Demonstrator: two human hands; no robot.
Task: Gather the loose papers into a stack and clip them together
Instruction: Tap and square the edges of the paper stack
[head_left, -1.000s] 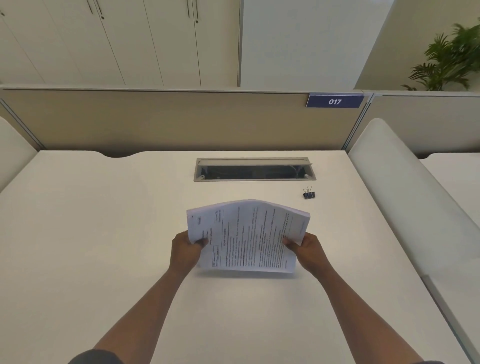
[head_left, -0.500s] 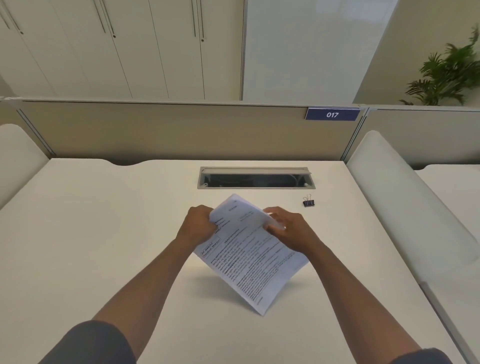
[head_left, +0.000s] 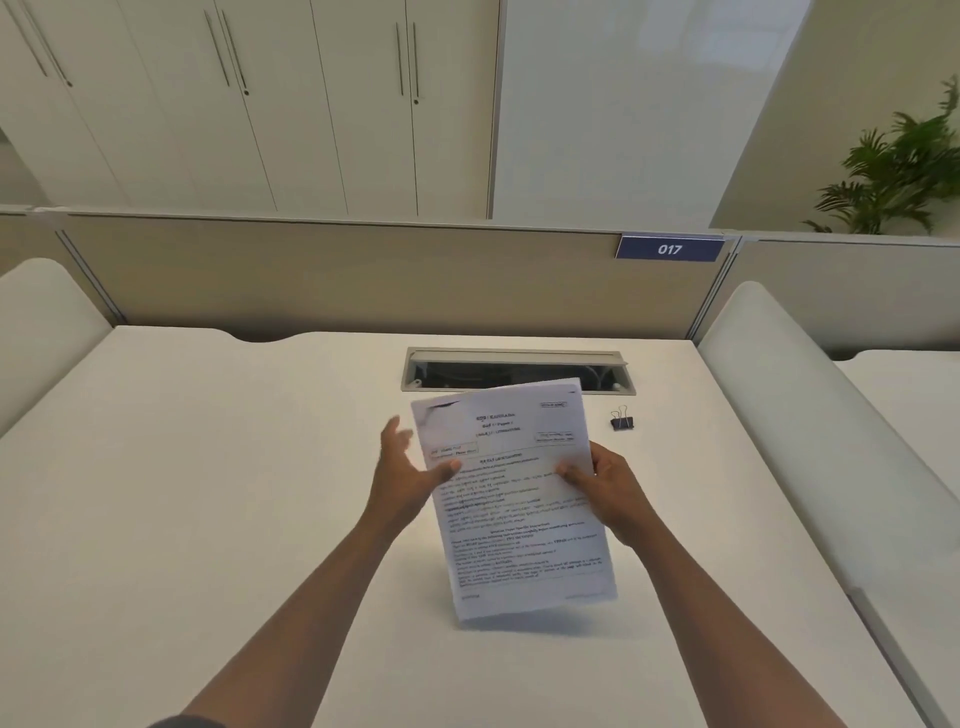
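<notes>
Paper stack (head_left: 514, 499) upright over tabletop (head_left: 208, 467): right hand (head_left: 610, 488) pinches its edge, left hand (head_left: 410, 478) fingers straight, thumb on sheet. Binder clip (head_left: 621, 419) lies apart, unused.

The papers (head_left: 514, 499) at the frame's centre are white, covered in lines of black print, and the binder clip (head_left: 622, 419) to their right is black with silvery wire handles. The desk (head_left: 208, 493) is off-white, and the partition (head_left: 337, 280) across the middle is beige, bearing a dark blue sign (head_left: 669, 248) with white numerals "017". Cream cabinet doors (head_left: 260, 104) fill the upper left, and a green plant (head_left: 898, 171) stands at the upper right.
</notes>
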